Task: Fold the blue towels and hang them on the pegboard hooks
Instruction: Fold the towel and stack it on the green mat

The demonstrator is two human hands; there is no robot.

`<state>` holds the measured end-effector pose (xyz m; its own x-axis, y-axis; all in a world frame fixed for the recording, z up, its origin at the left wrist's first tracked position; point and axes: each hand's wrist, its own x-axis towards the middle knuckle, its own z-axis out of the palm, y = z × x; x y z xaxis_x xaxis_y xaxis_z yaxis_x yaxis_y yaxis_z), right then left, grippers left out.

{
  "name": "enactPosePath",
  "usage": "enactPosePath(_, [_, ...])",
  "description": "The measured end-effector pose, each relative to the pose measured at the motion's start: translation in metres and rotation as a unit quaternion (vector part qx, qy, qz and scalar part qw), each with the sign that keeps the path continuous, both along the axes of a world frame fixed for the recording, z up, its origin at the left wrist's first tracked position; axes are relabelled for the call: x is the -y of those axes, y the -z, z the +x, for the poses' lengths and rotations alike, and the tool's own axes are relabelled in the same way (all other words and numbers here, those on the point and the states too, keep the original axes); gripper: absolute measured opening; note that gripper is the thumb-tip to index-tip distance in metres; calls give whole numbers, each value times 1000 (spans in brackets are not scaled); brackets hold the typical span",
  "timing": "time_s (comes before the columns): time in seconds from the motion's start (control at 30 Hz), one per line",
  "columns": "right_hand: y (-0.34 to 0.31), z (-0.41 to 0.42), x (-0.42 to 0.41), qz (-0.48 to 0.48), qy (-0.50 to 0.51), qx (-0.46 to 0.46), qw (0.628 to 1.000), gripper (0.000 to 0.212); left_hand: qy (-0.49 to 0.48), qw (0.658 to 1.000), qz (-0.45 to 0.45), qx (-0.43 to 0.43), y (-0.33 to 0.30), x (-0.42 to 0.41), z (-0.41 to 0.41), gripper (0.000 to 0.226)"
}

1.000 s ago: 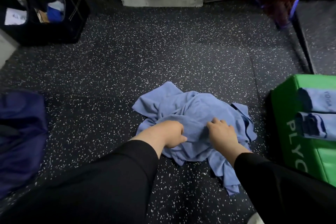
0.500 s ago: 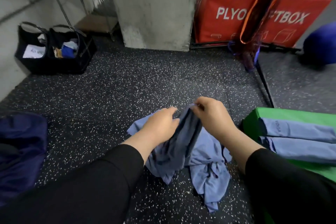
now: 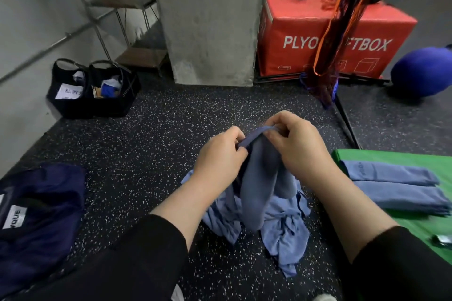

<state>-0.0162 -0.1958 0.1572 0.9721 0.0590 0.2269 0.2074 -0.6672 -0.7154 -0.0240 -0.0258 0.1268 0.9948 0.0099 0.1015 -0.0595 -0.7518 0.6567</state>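
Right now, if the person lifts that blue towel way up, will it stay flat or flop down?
It will probably flop. The blue towel, pinched at its edge by the left hand and right hand, already hangs in soft folds and bunches on the floor. It looks thin, so likely light.

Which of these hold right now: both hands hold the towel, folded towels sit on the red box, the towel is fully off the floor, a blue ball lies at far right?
1. Both the left hand and the right hand pinch the blue towel. True.
2. Folded towels lie on the red box. False: the folded towels lie on the green box.
3. The towel hangs wholly off the floor. False: its lower part is bunched on it.
4. A blue ball lies far right. True.
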Motion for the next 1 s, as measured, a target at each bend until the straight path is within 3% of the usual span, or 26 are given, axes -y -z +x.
enactPosePath(0.17, [5,5,17,2,33,-21,999,12,35,993,66,-87,13,-20,5,21])
enactPosePath(0.33, [7,12,26,31,-28,-77,996,10,32,994,-77,-68,12,-26,6,40])
enactPosePath(0.5, [10,11,12,44,-146,-171,973,39,79,980,-170,-71,5,-16,3,38])
enactPosePath(0.67, [12,14,4,16,-161,-172,972,13,45,968,-227,-95,5,-10,7,35])
enactPosePath(0.77, [11,16,5,-25,-151,-170,973,16,49,963,-238,-115,5,-12,11,27])
enactPosePath(0.83, [13,19,7,-31,-107,-143,983,22,62,961,-222,-151,7,-17,12,18])
enactPosePath(1.0, [13,26,16,21,7,-103,994,30,6,986,-55,-155,11,-26,15,15])
